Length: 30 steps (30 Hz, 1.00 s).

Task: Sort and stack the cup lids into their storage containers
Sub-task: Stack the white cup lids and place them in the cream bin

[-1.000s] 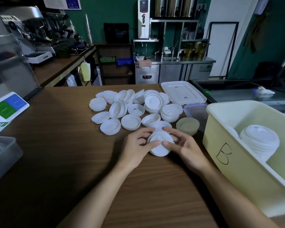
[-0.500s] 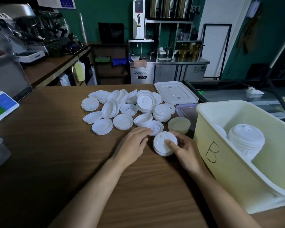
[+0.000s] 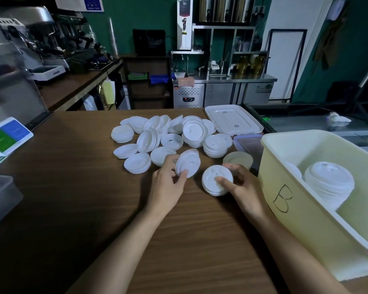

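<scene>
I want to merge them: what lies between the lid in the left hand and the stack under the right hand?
Nothing but a narrow strip of bare table shows between the lid and the stack in the head view.

Dim room, with soft overhead light pooling on the worktop [image 3: 77,158] and the bottom-left corner sinking into dark. Forearms cast soft shadows. Wide-angle bend warps the edges; the clear box [image 3: 0,198] at left is smeared, and the fingers [image 3: 180,180] are slightly soft.

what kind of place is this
Most likely a café or drinks shop, seen from the work side. An espresso machine stands on the side counter, tall steel urns sit on a shelf above a stainless under-counter fridge, and loose cup lids cover the wooden table.
</scene>
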### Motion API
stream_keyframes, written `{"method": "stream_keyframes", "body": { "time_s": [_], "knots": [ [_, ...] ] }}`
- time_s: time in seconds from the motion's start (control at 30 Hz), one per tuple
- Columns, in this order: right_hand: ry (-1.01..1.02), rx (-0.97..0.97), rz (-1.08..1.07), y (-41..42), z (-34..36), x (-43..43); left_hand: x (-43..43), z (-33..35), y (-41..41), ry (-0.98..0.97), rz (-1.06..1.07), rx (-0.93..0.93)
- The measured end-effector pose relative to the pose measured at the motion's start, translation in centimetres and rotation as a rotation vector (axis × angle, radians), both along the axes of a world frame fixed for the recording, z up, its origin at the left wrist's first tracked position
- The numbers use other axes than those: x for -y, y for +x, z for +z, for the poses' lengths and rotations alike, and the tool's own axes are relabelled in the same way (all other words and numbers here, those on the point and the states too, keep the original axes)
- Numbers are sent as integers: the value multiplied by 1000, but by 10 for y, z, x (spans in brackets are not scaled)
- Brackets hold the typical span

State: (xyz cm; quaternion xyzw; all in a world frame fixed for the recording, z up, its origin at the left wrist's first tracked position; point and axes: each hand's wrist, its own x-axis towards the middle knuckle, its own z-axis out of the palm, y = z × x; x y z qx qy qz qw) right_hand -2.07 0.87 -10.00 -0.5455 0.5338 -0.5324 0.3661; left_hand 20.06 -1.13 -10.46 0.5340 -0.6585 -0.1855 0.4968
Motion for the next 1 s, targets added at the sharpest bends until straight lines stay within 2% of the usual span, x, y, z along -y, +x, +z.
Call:
{"method": "stream_keyframes", "body": {
  "time_s": [0.13,0.17,0.23,0.33,0.4,0.57,0.7,0.83,1.0],
  "knots": [
    [-19,8,14,5,2,10,-6,8,-3,160,-148,-466],
    [-24,25,15,6,2,11,-6,8,-4,214,-185,-547],
    [-19,112,30,7,-1,13,-5,6,-8,289,-246,-582],
    [8,273,97,11,-2,13,-7,3,-14,291,-265,-506],
    [-4,300,122,13,-1,11,-9,2,-16,277,-234,-455],
    [-18,258,109,12,-4,11,-9,-2,-19,153,-141,-174],
    [-44,198,73,10,-3,13,-1,-2,-11,-87,-69,158],
    [-65,165,38,10,-2,12,10,-3,-3,-194,-112,436],
    [-46,180,68,9,-3,11,11,-8,1,-182,-109,497]
  ]
}}
